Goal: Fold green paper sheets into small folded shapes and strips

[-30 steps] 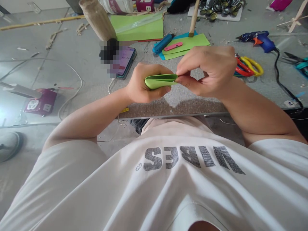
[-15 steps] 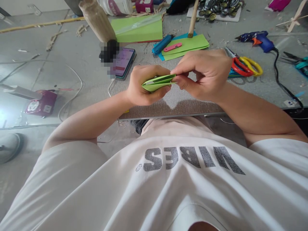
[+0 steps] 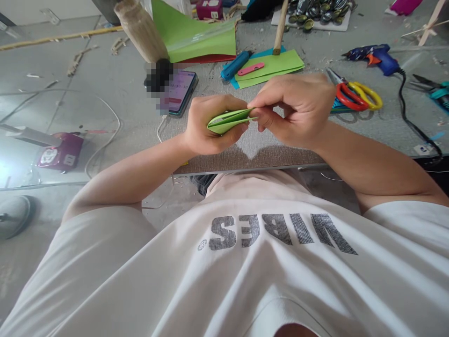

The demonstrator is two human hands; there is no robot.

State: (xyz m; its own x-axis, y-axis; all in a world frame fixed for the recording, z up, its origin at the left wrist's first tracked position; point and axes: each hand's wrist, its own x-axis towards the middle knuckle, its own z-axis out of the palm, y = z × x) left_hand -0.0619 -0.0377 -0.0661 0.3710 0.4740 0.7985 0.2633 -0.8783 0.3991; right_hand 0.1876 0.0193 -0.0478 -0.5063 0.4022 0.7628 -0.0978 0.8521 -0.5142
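A folded piece of green paper (image 3: pixel 224 125) is held above the table's near edge, its layers parted at the top. My left hand (image 3: pixel 212 124) wraps round it, thumb along the near side. At the paper's right end, the thumb and forefinger of my right hand (image 3: pixel 294 110) pinch the tip. Behind my hands, a pink cutter (image 3: pixel 250 69) rests on green paper strips (image 3: pixel 287 64), with a blue cutter (image 3: pixel 235 65) beside them. Red-handled scissors (image 3: pixel 351 97) and yellow-handled ones (image 3: pixel 368 96) lie just beyond my right wrist.
On the table (image 3: pixel 224 161) a phone (image 3: pixel 179 91) lies behind my left hand, near a wooden cylinder (image 3: pixel 140 30) and large green sheets (image 3: pixel 206 42). Farther right are a blue glue gun (image 3: pixel 380 58) with its cord, pliers (image 3: pixel 435 91), and bottle caps (image 3: pixel 315 14). A wooden handle (image 3: pixel 280 28) points nearer.
The top large green sheet at the back has lifted and curled up at its left side. My hands and the folded paper have barely moved.
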